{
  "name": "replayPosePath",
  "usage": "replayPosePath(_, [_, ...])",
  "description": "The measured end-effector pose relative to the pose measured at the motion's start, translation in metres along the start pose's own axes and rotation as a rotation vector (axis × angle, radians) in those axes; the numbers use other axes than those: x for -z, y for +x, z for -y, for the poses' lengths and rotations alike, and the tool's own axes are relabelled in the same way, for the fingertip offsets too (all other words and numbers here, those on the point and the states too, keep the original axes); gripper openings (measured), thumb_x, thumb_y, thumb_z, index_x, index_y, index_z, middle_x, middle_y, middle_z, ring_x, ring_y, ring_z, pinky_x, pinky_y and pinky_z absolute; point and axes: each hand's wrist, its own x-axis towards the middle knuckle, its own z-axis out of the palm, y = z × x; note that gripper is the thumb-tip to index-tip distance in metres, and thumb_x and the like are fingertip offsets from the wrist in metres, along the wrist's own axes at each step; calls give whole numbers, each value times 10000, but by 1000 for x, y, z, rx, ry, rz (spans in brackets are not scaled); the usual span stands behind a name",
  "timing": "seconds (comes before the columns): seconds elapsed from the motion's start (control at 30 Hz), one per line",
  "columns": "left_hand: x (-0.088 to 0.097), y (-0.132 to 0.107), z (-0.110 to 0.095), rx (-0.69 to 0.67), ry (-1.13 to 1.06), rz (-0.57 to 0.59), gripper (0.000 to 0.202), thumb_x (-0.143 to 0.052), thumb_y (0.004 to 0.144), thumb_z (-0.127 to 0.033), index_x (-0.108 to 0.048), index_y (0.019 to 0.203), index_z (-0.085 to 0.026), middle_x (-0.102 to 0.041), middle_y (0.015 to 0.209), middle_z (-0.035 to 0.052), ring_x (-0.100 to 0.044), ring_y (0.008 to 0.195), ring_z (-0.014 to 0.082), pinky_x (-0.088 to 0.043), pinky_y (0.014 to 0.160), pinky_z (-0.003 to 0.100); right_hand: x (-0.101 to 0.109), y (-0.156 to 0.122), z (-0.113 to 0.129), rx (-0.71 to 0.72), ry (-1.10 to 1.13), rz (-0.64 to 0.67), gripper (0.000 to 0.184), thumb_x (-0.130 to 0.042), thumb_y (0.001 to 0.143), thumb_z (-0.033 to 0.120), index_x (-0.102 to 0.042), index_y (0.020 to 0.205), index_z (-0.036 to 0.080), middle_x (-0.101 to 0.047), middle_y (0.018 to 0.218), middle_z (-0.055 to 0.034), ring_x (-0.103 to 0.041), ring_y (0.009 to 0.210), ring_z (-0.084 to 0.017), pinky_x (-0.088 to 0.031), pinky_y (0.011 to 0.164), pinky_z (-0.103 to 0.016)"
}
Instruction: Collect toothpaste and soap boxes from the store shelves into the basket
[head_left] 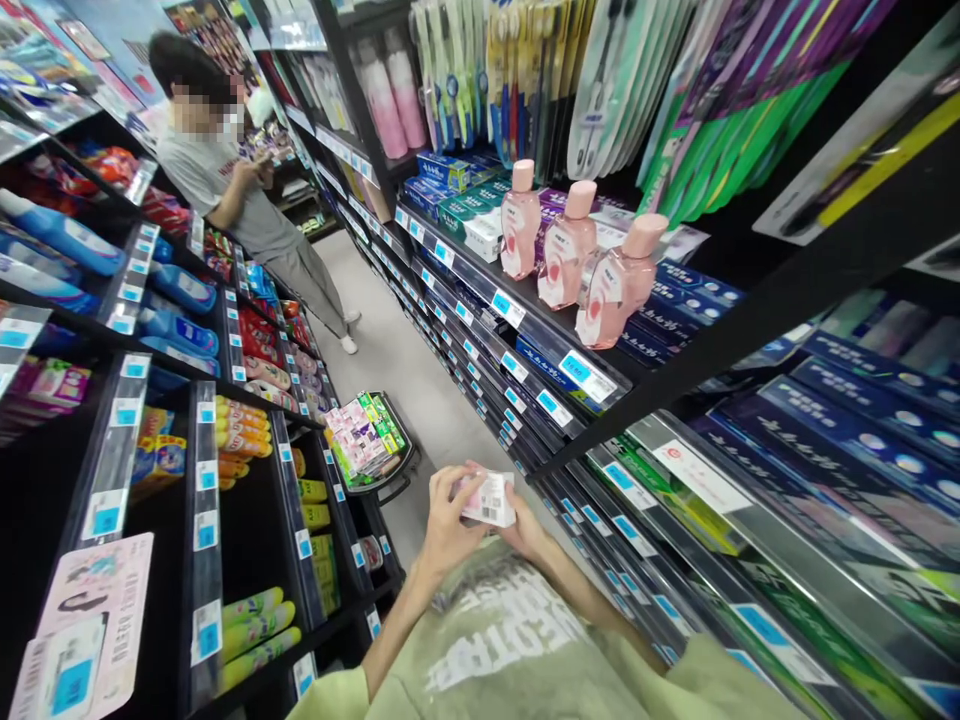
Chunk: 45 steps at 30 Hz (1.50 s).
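Observation:
Both my hands hold a small white and pink box [491, 498] close to my chest, low in the middle of the view. My left hand [444, 522] wraps its fingers round the box's left side. My right hand [528, 530] grips its right side from below. A barcode shows on the box's face. Pink bottles [568, 246] stand on the shelf at my right, well above my hands.
I stand in a narrow shop aisle between black shelves [525, 312] with blue price tags. A basket [367, 440] full of small boxes sits on the floor ahead. Another person [247, 190] in a grey shirt stands farther down the aisle.

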Motion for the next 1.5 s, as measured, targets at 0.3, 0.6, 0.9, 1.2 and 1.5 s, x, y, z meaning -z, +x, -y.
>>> replayPosePath(0.3, [-3, -15, -1, 13, -89, 12, 752, -642, 778, -43, -424, 1469, -243, -629, 1328, 118, -550, 1247, 266, -509, 1054, 488, 5, -6, 7, -164, 444, 107, 1020, -212, 742, 952, -615, 1321, 216, -658, 1281, -171, -626, 1065, -349, -501, 900, -526])
replayPosePath(0.6, [3, -29, 2, 71, -133, -96, 790, -654, 726, 12, -438, 1441, -247, -689, 1260, 59, -565, 1210, 210, -529, 1029, 394, -5, -3, 7, -218, 550, 132, 990, -538, 633, 929, -622, 1318, 220, -705, 1100, -124, -598, 872, -282, -488, 804, -432])
replayPosePath(0.9, [2, -30, 5, 93, -165, -122, 803, -630, 695, 26, -443, 1425, -253, -692, 1253, 49, -583, 1183, 214, -543, 986, 391, -9, -2, 9, -242, 670, 129, 951, -716, 611, 807, -635, 1320, 179, -739, 1078, -117, -616, 895, -277, -481, 792, -401])
replayPosePath(1.2, [-2, -26, 7, 76, -184, -114, 784, -649, 690, 15, -481, 1406, -257, -705, 1213, 47, -611, 1102, 212, -558, 924, 373, -6, -4, 8, -235, 749, 72, 961, -768, 611, 747, -622, 1330, 126, -719, 1147, -139, -613, 1004, -284, -534, 801, -402])
replayPosePath(1.5, [6, -26, 19, -26, -41, -30, 678, -673, 788, -57, -485, 1411, -248, -635, 1280, 111, -592, 1160, 253, -551, 960, 461, -7, 2, -1, -252, 691, 32, 780, -665, 756, 711, -642, 1279, 133, -702, 1246, -148, -656, 1049, -293, -544, 887, -446])
